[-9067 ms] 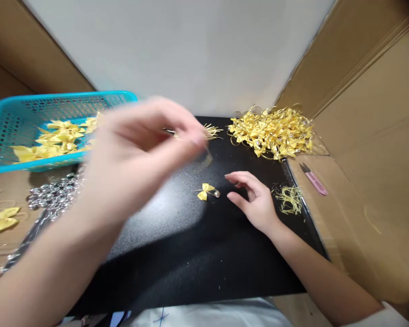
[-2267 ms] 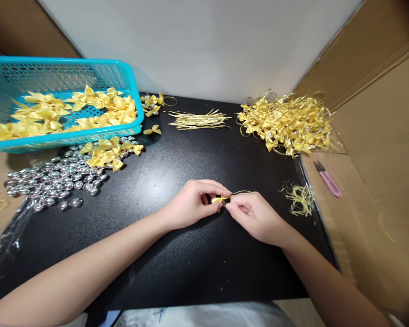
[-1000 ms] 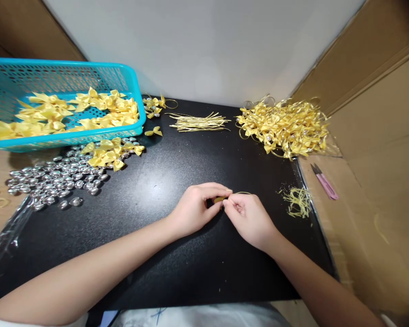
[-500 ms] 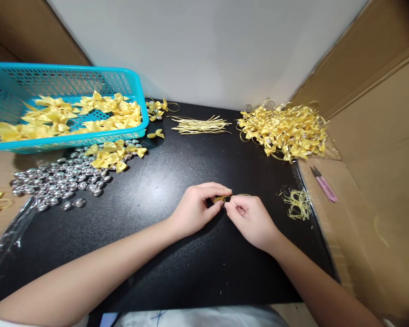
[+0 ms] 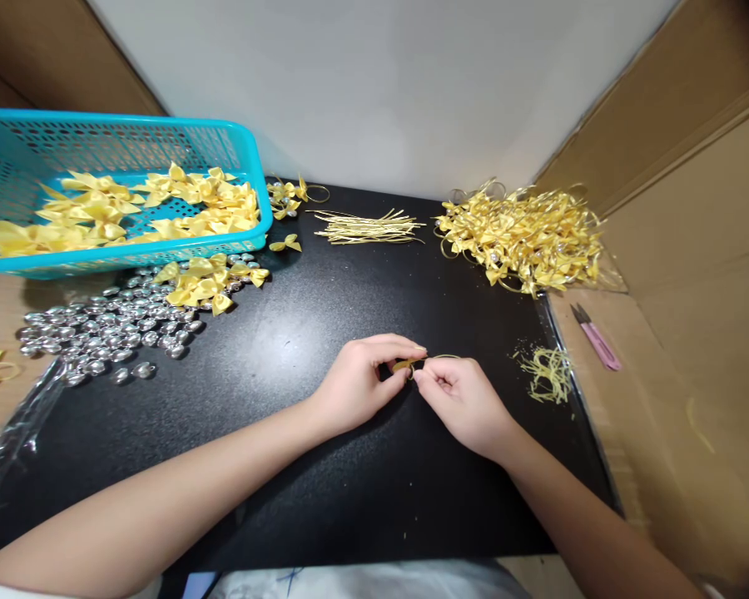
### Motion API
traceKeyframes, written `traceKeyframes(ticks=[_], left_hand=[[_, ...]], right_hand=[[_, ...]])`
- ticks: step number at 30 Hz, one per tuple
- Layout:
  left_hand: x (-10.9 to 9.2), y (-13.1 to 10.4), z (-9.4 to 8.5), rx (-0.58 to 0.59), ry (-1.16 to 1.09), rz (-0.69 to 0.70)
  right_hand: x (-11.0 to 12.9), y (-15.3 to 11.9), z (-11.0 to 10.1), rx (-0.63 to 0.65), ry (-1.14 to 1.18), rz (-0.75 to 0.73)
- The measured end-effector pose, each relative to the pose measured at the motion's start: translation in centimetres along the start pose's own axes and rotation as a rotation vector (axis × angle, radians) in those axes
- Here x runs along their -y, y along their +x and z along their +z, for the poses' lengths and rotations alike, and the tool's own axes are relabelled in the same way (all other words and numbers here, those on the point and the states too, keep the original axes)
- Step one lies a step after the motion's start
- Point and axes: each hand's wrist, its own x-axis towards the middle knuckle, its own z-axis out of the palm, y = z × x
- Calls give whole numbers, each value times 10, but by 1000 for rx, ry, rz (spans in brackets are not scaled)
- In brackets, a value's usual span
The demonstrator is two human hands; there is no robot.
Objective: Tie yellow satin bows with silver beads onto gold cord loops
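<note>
Over the middle of the black tabletop (image 5: 324, 507), my left hand (image 5: 362, 378) is closed in a pinch on a small yellow ribbon bow (image 5: 403, 365), mostly covered by the fingers. My right hand (image 5: 465, 403) sits just to its right, thumb and forefinger pinched on a thin gold cord (image 5: 444, 357) that shows behind the knuckles. The fingertips of both hands almost meet at the bow. Whether a bead is in the bow is hidden.
A turquoise basket (image 5: 263, 200) of yellow bows stands back left, with silver beads (image 5: 118, 329) before it. Cut gold cords (image 5: 368, 227) lie at the back. At right are a heap of finished bows (image 5: 524, 237), cord scraps (image 5: 548, 374) and pink-handled thread snips (image 5: 596, 339).
Both hands keep the same pinch on the bow and cord. The view has shifted very slightly; nothing else has visibly moved.
</note>
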Motion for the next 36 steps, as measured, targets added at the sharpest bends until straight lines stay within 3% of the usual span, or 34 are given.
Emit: traceKeyframes(ticks=[36], left_hand=[[0, -1, 2, -15, -10, 60]], right_hand=[[2, 0, 3, -31, -93, 20]])
